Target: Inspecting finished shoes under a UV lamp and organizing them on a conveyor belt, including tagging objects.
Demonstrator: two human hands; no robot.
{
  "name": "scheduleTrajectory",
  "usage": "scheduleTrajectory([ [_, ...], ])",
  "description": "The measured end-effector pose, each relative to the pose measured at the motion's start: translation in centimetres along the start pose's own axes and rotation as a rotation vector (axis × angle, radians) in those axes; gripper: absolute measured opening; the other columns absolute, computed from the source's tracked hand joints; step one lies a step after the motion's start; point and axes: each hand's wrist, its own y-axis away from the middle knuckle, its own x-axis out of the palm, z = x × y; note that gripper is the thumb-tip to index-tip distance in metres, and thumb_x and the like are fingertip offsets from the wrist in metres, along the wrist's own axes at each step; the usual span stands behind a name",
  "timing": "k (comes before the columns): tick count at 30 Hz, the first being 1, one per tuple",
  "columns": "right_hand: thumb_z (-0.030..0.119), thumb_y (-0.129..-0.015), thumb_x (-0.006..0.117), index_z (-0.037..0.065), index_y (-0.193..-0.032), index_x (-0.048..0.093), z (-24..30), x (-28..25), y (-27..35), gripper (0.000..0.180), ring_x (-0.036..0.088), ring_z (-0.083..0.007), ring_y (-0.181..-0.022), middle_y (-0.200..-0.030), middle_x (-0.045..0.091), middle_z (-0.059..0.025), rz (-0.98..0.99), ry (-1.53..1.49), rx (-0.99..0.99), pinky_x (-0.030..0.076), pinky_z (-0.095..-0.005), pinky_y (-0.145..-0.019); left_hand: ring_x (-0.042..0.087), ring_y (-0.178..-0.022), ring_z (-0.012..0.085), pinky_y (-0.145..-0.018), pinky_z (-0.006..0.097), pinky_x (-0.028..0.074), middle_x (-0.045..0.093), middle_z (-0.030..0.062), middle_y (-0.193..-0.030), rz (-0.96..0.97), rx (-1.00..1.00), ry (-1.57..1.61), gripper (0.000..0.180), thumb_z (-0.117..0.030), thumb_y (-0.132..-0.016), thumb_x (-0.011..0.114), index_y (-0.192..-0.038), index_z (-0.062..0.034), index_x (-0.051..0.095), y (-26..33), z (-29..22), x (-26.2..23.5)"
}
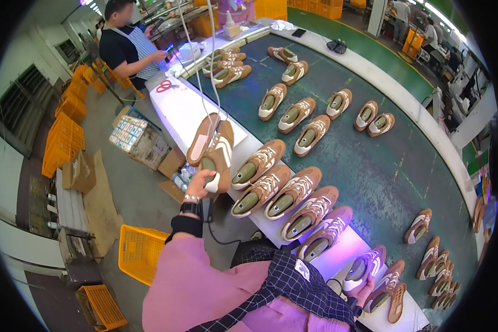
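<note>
Wide apart, my left hand (199, 183) clasped a brown shoe (222, 157) by its heel near the white desk (174, 108), while my right hand (363, 290) gripped another shoe (359, 269) farther right, five shoes (302, 185) lined up between, seemingly for easy reach.

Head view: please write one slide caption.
Left fingers hold a brown shoe, right fingers touch another shoe; more shoes stand between.

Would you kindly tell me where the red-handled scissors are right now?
In the head view, the red-handled scissors lie at the upper left, on the white ledge beyond the brown shoe in the person's left hand.
</note>
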Motion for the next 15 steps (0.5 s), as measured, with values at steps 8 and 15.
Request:
scheduleTrajectory([
  [8, 0.035, -0.077, 0.056, 0.003, -0.128, 0.046, 0.3, -1.0, -0.3, 0.062, 0.057, -0.0309, -0.106, -0.12, 0.057, -0.0142, 0.139, 0.035, -0.01, 0.045, -0.044, -0.093, 0.048, -0.118, 0.0386, -0.096, 0.05, 0.044, 0.047, 0.0242, -0.129, 0.474, 0.003, 0.236, 0.081, -0.015, -0.061, 0.063, -0.135, 0.0038, 0.035, 8.7, -1.2, 8.7],
  [15, 0.023, -0.059, 0.059, -0.003, -0.133, 0.037, 3.5, 5.6, 0.1, 0.081, 0.048, -0.0321, -0.119, -0.128, 0.05, -0.0175, 0.337, 0.031, -0.15, 0.033, -0.0419, -0.107, 0.046, -0.116, 0.0221, -0.102, 0.032, 0.035, 0.048, 0.0091, -0.127, 0.703, -0.129, -0.045, 0.085, -0.015, -0.059, 0.062, -0.137, -0.0023, 0.032, 12.8, 5.0, 23.5],
])
